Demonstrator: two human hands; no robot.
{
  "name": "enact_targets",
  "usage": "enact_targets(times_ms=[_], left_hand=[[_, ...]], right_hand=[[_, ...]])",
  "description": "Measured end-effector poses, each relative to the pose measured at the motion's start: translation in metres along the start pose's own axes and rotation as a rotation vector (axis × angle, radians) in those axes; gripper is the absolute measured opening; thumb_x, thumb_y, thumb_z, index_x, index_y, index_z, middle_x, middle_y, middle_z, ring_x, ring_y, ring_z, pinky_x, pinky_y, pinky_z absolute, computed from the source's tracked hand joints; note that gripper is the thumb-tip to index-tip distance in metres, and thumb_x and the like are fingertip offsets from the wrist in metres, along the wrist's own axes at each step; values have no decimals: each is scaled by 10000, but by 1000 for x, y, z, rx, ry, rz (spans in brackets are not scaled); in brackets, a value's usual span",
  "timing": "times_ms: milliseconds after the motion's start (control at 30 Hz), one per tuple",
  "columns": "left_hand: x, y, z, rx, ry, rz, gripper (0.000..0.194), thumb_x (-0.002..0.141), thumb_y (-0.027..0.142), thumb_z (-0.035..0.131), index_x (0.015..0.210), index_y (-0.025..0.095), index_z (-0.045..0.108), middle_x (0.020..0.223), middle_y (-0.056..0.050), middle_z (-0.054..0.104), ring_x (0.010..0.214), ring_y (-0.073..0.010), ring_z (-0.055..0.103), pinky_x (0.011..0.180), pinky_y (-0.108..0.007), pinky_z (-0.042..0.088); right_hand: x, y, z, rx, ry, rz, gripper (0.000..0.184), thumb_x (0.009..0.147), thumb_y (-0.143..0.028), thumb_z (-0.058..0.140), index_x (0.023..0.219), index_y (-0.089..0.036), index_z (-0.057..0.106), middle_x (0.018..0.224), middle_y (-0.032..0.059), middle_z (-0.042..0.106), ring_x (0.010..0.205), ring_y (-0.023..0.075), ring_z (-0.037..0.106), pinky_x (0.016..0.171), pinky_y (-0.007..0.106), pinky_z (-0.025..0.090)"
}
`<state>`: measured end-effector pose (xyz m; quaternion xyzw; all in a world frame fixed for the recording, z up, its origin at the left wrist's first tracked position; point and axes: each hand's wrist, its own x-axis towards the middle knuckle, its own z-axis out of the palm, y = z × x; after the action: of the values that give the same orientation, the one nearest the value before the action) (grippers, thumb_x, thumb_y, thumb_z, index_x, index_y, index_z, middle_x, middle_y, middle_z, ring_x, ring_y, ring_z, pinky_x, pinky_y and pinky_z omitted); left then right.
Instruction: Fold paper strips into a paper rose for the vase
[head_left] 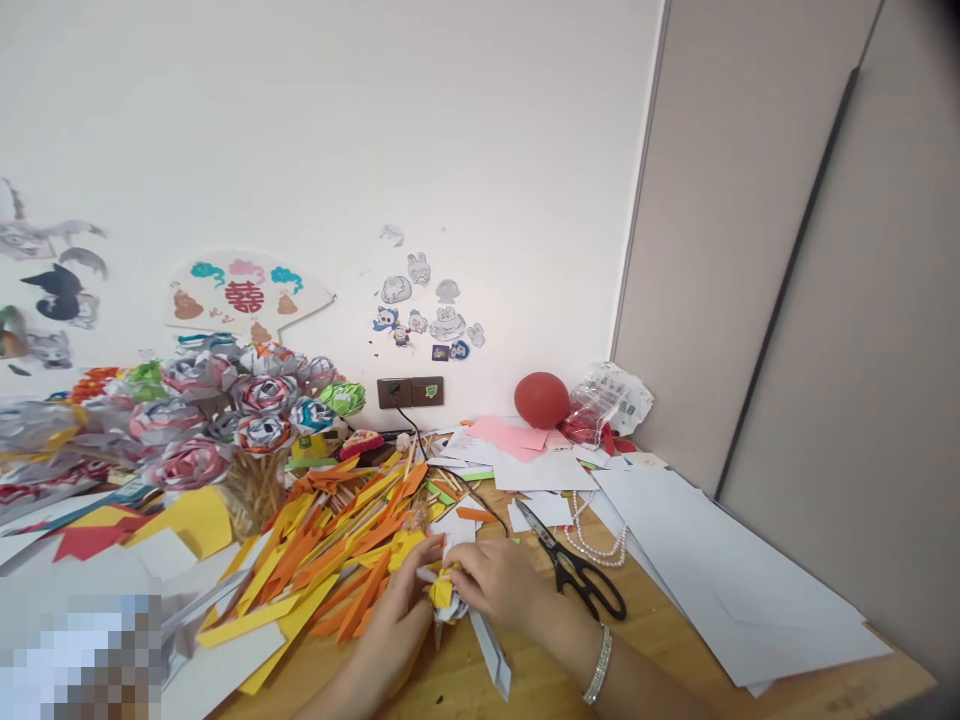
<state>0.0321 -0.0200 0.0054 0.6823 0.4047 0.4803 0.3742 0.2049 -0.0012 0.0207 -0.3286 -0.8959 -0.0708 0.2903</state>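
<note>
Between my two hands is a small paper flower [444, 594] with yellow and white petals, above the near middle of the table. My left hand [405, 605] curls round its left side, thumb and fingers closed on it. From the right, my right hand [491, 580] pinches the petals at the top; its fingertips partly hide the paper. A folded white paper strip [491, 655] sticks out below the flower toward me. Left of my hands lies a heap of folded orange and yellow paper strips [330, 530]. A sparkling bracelet [598, 665] circles my right wrist.
Black-handled scissors [577, 570] lie open right of my hands, beside a pearl string [600, 550]. White paper sheets [720, 560] cover the right side. Finished paper flowers [262, 395] stand at back left. A red balloon [541, 400] rests by the wall near a socket [410, 392] with a cable.
</note>
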Motion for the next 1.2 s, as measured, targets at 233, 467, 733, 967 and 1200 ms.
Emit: enact_targets(times_ms=[233, 467, 733, 967, 1200], left_hand=[[3, 15, -5, 246, 17, 193, 92, 800, 245, 540, 853, 206, 603, 965, -76, 647, 913, -228, 608, 777, -362, 514], [9, 12, -15, 484, -32, 360, 129, 824, 246, 559, 782, 220, 679, 952, -76, 665, 867, -202, 644, 744, -303, 529], [10, 20, -17, 682, 36, 694, 171, 866, 195, 504, 794, 198, 659, 799, -58, 651, 732, -168, 623, 648, -254, 506], [14, 17, -20, 690, 20, 745, 150, 868, 182, 506, 830, 207, 650, 724, -38, 668, 644, -153, 614, 601, -246, 487], [16, 17, -25, 718, -79, 704, 139, 872, 193, 518, 845, 219, 651, 756, -33, 698, 686, -165, 626, 636, -260, 482]], right_hand=[[1, -6, 3, 74, -55, 109, 118, 898, -204, 433, 950, -181, 537, 825, 30, 677, 744, 165, 638, 641, 239, 401], [2, -10, -7, 131, -103, 186, 185, 874, -223, 450, 1046, -183, 503, 814, 36, 685, 715, 187, 636, 609, 253, 381], [2, -11, -13, 133, -123, 164, 267, 874, -212, 420, 1135, -191, 473, 890, 54, 683, 763, 207, 631, 625, 271, 372], [5, -16, -14, 113, -141, 172, 252, 872, -203, 420, 1115, -170, 481, 863, 60, 686, 774, 214, 643, 624, 274, 378], [7, -22, -17, 42, -172, 195, 254, 868, -201, 418, 1115, -174, 471, 897, 68, 680, 799, 230, 644, 620, 282, 384]])
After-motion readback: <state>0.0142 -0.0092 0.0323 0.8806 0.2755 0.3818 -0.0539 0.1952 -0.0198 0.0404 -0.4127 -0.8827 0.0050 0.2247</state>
